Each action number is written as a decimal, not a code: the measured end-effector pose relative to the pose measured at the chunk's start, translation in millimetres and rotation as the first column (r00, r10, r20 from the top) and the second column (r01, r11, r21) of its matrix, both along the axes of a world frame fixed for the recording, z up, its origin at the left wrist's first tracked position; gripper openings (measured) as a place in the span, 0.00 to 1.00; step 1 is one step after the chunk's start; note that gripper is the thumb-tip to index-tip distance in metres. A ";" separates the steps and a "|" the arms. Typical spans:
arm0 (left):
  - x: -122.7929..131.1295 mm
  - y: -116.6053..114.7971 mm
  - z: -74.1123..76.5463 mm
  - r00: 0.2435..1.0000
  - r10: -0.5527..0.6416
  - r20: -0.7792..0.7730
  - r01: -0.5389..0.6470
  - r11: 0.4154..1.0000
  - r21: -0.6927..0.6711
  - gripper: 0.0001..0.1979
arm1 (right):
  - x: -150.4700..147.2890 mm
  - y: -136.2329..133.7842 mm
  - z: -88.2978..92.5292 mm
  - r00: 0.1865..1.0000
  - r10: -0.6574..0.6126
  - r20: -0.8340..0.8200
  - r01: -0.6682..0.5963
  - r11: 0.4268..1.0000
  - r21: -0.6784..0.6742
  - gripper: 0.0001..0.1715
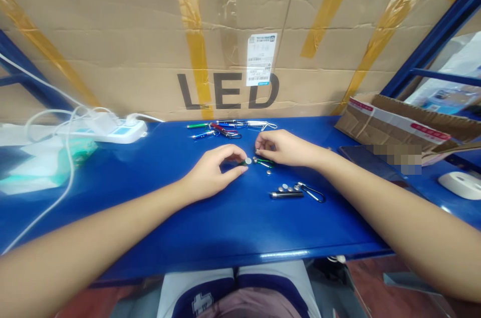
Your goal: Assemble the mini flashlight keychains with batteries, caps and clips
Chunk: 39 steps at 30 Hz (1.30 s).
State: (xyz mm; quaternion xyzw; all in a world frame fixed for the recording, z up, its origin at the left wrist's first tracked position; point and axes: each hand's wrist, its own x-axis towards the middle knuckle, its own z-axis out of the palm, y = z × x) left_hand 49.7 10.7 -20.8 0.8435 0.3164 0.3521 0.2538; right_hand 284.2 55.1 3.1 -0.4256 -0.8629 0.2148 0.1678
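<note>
My left hand (217, 170) pinches a short dark green flashlight tube (241, 163) between thumb and fingers. A round silvery button cell (248, 161) shows at the tube's end, facing right. Just beyond it, my right hand (276, 146) has its fingertips closed on a tiny silvery piece, seemingly a button cell (257, 151). Beneath the right hand lies a green carabiner with a silver end cap (264, 162). One loose button cell (268, 172) rests nearer me. A black flashlight tube (286, 195), several button cells (285, 187) and a black carabiner (311, 193) lie together at front right.
Several coloured pen-like flashlights (225, 128) lie at the back of the blue table (210, 228). A large cardboard box (143, 47) stands behind. To the left is a white power strip (128, 131) with cables; on the right, an open carton (391, 127) and a dark phone-like slab (368, 160).
</note>
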 end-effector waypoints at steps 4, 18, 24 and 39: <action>-0.6 0.7 -2.0 1.000 0.001 0.032 0.000 1.000 -0.031 0.07 | -8.7 -10.2 7.0 0.921 -0.048 -0.387 -0.041 0.975 -0.217 0.07; 0.3 6.5 -8.6 0.979 0.022 0.205 0.031 0.968 -0.250 0.10 | -19.2 -30.6 10.6 0.809 0.069 -0.584 -0.169 0.978 -0.118 0.14; -0.2 7.4 -9.9 0.980 0.035 0.197 0.016 0.967 -0.253 0.11 | -22.1 -31.0 10.7 0.809 0.006 -0.588 -0.123 0.980 -0.159 0.16; -1.7 8.5 -10.6 0.972 -0.027 0.233 0.080 0.972 -0.220 0.12 | -21.9 -26.1 6.1 0.831 0.171 -0.529 -0.208 0.978 -0.011 0.10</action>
